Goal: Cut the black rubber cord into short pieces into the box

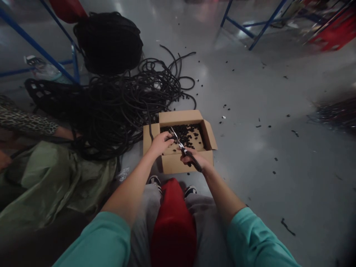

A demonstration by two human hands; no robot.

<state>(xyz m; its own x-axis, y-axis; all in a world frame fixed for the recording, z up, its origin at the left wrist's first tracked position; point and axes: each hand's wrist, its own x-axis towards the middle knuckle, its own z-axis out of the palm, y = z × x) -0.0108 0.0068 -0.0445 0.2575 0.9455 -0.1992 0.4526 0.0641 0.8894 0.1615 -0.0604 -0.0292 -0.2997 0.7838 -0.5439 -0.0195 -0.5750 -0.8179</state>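
Observation:
My left hand is closed on a black cord that comes over the left flap of a cardboard box from the pile behind. My right hand grips black-handled scissors with their blades pointing up and left, close to my left fingertips. Both hands are over the open cardboard box, which sits on the floor in front of my feet. Inside it lie many short black pieces, mostly toward the back. Whether the blades touch the cord I cannot make out.
A tangled heap of black cord lies left of the box, beside a full black bag. Another person's arm reaches in at left, near green sheeting. Blue metal frames stand behind. Small black scraps dot the grey floor.

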